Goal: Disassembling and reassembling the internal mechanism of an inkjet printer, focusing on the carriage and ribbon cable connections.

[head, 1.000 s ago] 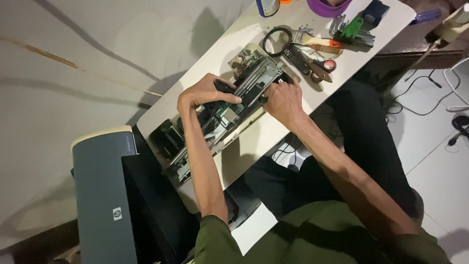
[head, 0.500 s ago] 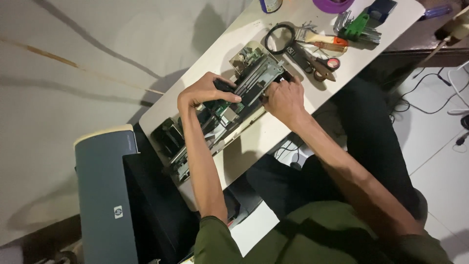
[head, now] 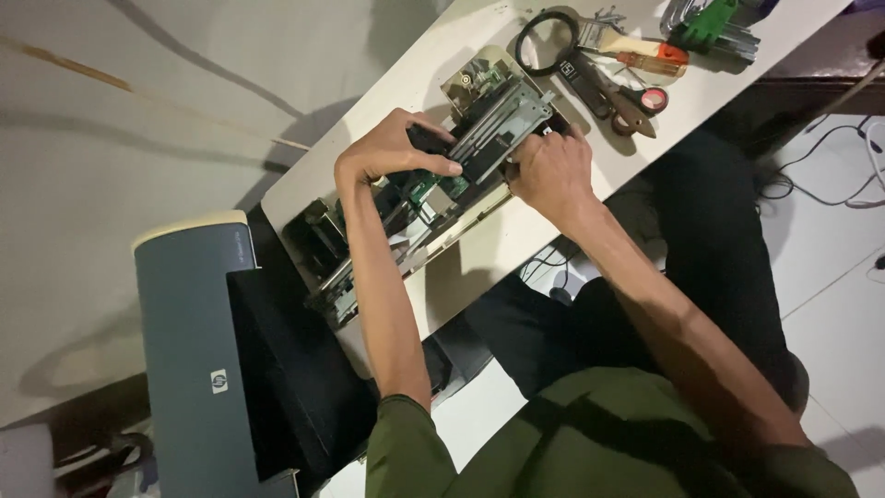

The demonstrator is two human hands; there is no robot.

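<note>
So both hands are clamped on the stripped printer mechanism (head: 461, 166) on the white table (head: 516, 231), left hand (head: 387, 152) gripping its top, right hand (head: 551, 171) pinching the near edge, probably to steady it.

A narrow white surface (head: 553, 235) carries a stripped printer mechanism (head: 433, 189) lying lengthwise along it. Past its far end lie a magnifying glass (head: 546, 39), a paintbrush (head: 636, 48), dark pliers (head: 613, 92) and green hex keys (head: 710, 23).
</note>
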